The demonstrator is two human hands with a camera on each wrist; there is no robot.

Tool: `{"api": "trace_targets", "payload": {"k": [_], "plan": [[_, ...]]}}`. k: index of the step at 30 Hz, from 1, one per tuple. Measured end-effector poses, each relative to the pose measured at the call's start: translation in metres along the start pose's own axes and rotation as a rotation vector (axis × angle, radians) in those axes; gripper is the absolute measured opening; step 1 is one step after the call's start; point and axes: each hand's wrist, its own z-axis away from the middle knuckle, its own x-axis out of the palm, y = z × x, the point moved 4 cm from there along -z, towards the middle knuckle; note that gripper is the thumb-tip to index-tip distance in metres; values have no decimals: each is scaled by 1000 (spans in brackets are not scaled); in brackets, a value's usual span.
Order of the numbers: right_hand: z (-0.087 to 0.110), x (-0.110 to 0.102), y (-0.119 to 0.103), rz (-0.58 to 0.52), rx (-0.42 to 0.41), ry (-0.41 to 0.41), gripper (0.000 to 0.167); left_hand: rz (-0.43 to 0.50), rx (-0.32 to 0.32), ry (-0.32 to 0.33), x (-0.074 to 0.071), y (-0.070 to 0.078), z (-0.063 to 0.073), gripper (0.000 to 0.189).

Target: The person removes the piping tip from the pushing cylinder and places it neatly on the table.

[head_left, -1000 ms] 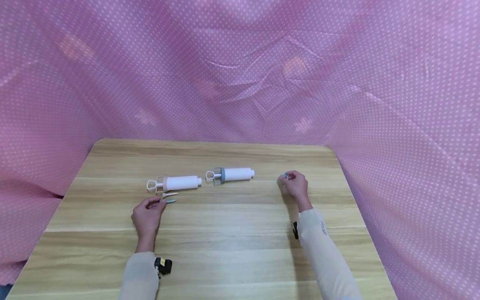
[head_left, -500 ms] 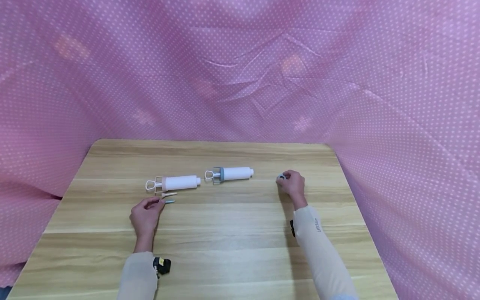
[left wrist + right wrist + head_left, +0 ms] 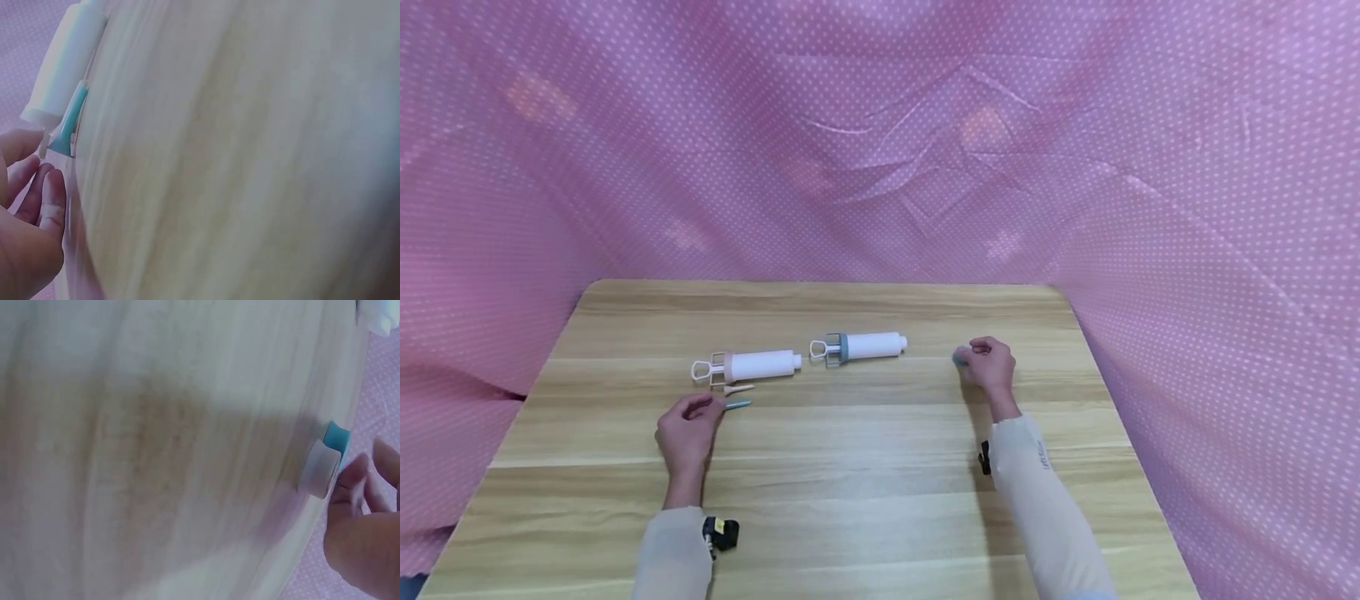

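In the head view my left hand (image 3: 687, 433) is beside a small teal nozzle (image 3: 739, 405) lying on the table. The left wrist view shows loosely bent fingers just short of the nozzle's wide end, holding nothing visible. A beige nozzle (image 3: 741, 388) lies behind it. Two white syringe-shaped presses with looped plunger handles lie further back: a beige-collared press (image 3: 763, 365) and a grey-blue-collared press (image 3: 874, 346). At the right, my right hand (image 3: 991, 367) is beside a teal ring (image 3: 337, 435) and a pale ring (image 3: 320, 469) on the table, thumb and fingers apart.
The wood-grain table (image 3: 850, 467) has a pink dotted cloth (image 3: 880, 167) hanging behind it and at both sides. Black wrist cameras sit on both sleeves. A white part (image 3: 378, 314) shows at the right wrist view's top corner.
My left hand has drawn slightly left from the teal nozzle, exposing more of it. My right hand shifted left a little, then back right; the rings stay at its fingertips.
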Motion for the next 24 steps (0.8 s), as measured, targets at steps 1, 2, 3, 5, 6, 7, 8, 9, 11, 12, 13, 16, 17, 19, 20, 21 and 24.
{"api": "trace_targets", "payload": {"k": [1, 2, 3, 5, 6, 7, 8, 9, 11, 12, 13, 16, 17, 19, 20, 21, 24], "plan": [[1, -2, 0, -22, -8, 26, 32, 6, 5, 4, 0, 1, -1, 27], [1, -4, 0, -47, -16, 46, 31, 16, 12, 12, -1, 2, -1, 28], [2, -6, 0, -63, -24, 58, 30, 29, 17, 18, -1, 3, -2, 28], [3, -8, -3, -94, -44, 53, 31, 58, 28, 30, -2, 6, -2, 28], [4, -9, -4, -110, -54, 40, 31, 77, 33, 33, -3, 9, -3, 28], [5, -9, -6, -122, -64, 22, 32, 100, 34, 32, -3, 13, -3, 27], [6, -10, -8, -135, -74, 2, 33, 122, 31, 28, -4, 17, -3, 28], [6, -10, -10, -152, -85, -16, 34, 144, 29, 21, -4, 21, -3, 28], [7, -10, -15, -181, -112, -46, 36, 184, 38, 7, -5, 30, -3, 30], [7, -11, -18, -192, -128, -53, 35, 199, 43, -2, -5, 35, -4, 31], [8, -11, -22, -203, -146, -57, 36, 212, 50, -12, -5, 39, -5, 32], [10, -14, -33, -251, -209, -58, 33, 209, 98, -35, -5, 50, -7, 33], [11, -15, -36, -267, -230, -61, 33, 202, 113, -42, -5, 53, -7, 33], [14, -16, -45, -286, -280, -70, 32, 176, 143, -49, -5, 59, -8, 32], [15, -17, -49, -294, -305, -76, 32, 158, 157, -49, -6, 61, -8, 31], [16, -17, -52, -295, -326, -81, 31, 144, 165, -50, -6, 64, -8, 31], [18, -18, -64, -274, -379, -90, 31, 113, 202, -46, -7, 72, -8, 30]]}}
